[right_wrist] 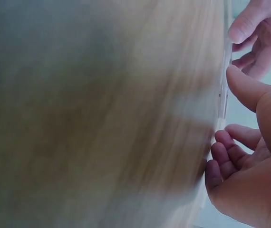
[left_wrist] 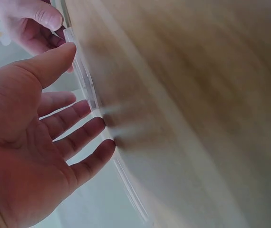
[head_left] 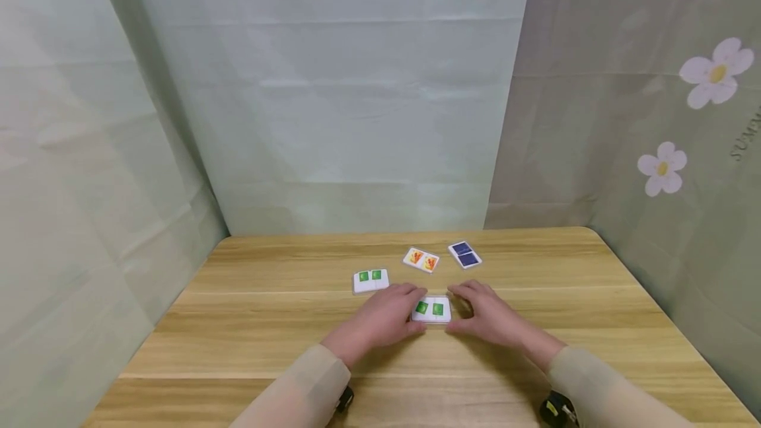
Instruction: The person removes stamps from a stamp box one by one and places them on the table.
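Both hands are down at the near middle of the table (head_left: 250, 322), and between them lies a white tile (head_left: 432, 309) with two green squares on its face. The left hand (head_left: 383, 317) closes in from the left, the right hand (head_left: 487, 314) from the right. The fingertips meet the tile's short ends and the thumbs come along its near edge. Neither hand is spread flat; the fingers are gently bent, framing the tile rather than clamping it. From the wrist views, blurred as they are, the left thumb (left_wrist: 54, 59) sits against the thin white edge, with the other hand's fingers just beyond it.

How far along? I'd say it's early. The tile lies flat on the wood, not lifted, and the hands look to be only settling on it. Three more pieces sit farther back, untouched: a second green tile (head_left: 371, 280) to the far left, an orange tile (head_left: 421, 259) behind the middle, tilted, and a blue tile (head_left: 465, 254) to the far right, also askew. All four lie apart from each other, so the bulk of whatever is to be done with them seems left.

The tile itself is a small, flat oblong with rounded corners, white-rimmed, with its two green squares side by side.
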The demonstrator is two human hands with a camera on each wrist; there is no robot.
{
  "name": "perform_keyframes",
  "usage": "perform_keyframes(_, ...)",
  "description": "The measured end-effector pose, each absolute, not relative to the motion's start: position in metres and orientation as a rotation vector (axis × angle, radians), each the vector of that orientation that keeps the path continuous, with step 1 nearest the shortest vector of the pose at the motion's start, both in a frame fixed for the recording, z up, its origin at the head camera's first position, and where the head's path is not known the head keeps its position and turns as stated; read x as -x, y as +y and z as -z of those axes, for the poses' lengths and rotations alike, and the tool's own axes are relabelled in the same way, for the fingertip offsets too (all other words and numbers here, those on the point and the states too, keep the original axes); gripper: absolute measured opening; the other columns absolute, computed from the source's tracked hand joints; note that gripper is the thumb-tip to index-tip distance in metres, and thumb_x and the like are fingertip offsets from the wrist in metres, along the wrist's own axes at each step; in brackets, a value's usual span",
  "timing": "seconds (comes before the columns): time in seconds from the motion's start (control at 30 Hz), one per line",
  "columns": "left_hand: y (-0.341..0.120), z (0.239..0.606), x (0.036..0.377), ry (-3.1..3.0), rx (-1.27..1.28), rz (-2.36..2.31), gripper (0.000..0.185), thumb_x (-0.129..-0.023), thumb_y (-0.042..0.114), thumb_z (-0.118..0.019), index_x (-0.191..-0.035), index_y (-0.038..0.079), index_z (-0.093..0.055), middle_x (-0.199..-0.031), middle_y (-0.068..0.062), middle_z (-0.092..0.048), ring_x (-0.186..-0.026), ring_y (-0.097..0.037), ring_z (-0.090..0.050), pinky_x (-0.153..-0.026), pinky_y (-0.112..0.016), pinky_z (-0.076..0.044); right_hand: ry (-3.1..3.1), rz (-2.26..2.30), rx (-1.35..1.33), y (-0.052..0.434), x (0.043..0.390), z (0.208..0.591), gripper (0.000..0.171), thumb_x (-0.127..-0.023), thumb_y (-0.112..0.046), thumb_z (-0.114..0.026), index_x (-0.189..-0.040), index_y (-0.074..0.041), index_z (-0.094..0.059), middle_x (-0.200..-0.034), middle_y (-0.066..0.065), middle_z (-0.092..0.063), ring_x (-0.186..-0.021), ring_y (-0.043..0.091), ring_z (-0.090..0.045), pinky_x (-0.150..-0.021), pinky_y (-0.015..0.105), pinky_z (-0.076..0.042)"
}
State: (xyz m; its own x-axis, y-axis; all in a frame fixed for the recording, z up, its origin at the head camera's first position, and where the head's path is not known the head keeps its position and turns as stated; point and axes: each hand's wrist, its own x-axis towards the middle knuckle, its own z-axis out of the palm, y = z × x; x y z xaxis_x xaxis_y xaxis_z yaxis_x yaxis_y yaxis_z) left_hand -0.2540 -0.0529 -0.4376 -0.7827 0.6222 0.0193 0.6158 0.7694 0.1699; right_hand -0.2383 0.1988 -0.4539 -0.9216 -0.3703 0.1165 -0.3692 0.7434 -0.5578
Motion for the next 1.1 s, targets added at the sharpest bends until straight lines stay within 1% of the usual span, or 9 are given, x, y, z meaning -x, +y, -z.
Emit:
perform_keyframes(0.13,-0.051,0.437,0.255,2.917,-1.021,-0.234,0.066,-0.103,0.040,-0.081,-0.156,0.008,-0.060,-0.154,-0.008,-0.063,-0.141,-0.026,-0.059,-0.121,-0.043,-0.045,2.932,0.930,0.623,0.197,0.241,0.455,0.073,-0.089,-0.038,-0.095,-0.147,-0.004,-0.067,-0.137,0.012,-0.064,-0.126,0.035,-0.059,-0.107,0.059,-0.052)
perform_keyframes(0.27,-0.051,0.436,0.256,2.916,-1.035,-0.227,0.062,-0.102,0.037,-0.083,-0.154,0.009,-0.063,-0.151,-0.007,-0.065,-0.139,-0.025,-0.060,-0.119,-0.042,-0.047,2.935,0.928,0.624,0.195,0.243,0.455,0.066,-0.089,-0.038,-0.095,-0.141,-0.006,-0.070,-0.133,0.009,-0.064,-0.122,0.032,-0.059,-0.104,0.056,-0.052)
perform_keyframes(0.43,-0.048,0.435,0.254,2.917,-1.057,-0.234,0.059,-0.101,0.032,-0.084,-0.152,0.009,-0.065,-0.150,-0.007,-0.066,-0.138,-0.025,-0.061,-0.119,-0.042,-0.047,2.932,0.925,0.621,0.195,0.243,0.456,0.059,-0.089,-0.037,-0.095,-0.135,-0.008,-0.073,-0.132,0.008,-0.064,-0.123,0.032,-0.058,-0.104,0.057,-0.051)
perform_keyframes(0.6,-0.044,0.433,0.252,2.905,-1.070,-0.241,0.056,-0.101,0.030,-0.085,-0.150,0.009,-0.067,-0.148,-0.007,-0.067,-0.136,-0.025,-0.061,-0.118,-0.040,-0.047,2.928,0.923,0.638,0.200,0.241,0.456,0.056,-0.089,-0.036,-0.095,-0.133,-0.009,-0.074,-0.134,0.009,-0.063,-0.126,0.034,-0.057,-0.107,0.059,-0.050)
perform_keyframes(0.8,-0.040,0.434,0.256,2.897,-1.037,-0.271,0.058,-0.099,0.032,-0.086,-0.149,0.009,-0.068,-0.145,-0.006,-0.068,-0.133,-0.023,-0.061,-0.116,-0.037,-0.048,2.913,0.952,0.677,0.204,0.240,0.456,0.057,-0.088,-0.034,-0.096,-0.133,-0.008,-0.074,-0.135,0.010,-0.063,-0.126,0.036,-0.057,-0.108,0.061,-0.049)
perform_keyframes(0.93,-0.039,0.435,0.257,2.881,-1.007,-0.308,0.059,-0.098,0.035,-0.088,-0.148,0.010,-0.069,-0.145,-0.006,-0.068,-0.131,-0.022,-0.061,-0.115,-0.037,-0.048,2.892,0.975,0.678,0.205,0.240,0.456,0.057,-0.086,-0.032,-0.098,-0.132,-0.008,-0.074,-0.136,0.010,-0.062,-0.127,0.036,-0.057,-0.109,0.061,-0.049)
perform_keyframes(1.1,-0.038,0.436,0.258,2.882,-1.002,-0.315,0.058,-0.097,0.034,-0.089,-0.146,0.010,-0.070,-0.142,-0.006,-0.069,-0.129,-0.022,-0.062,-0.114,-0.037,-0.050,2.882,0.980,0.680,0.206,0.242,0.457,0.056,-0.087,-0.032,-0.097,-0.132,-0.009,-0.074,-0.136,0.009,-0.062,-0.128,0.035,-0.056,-0.110,0.061,-0.048)
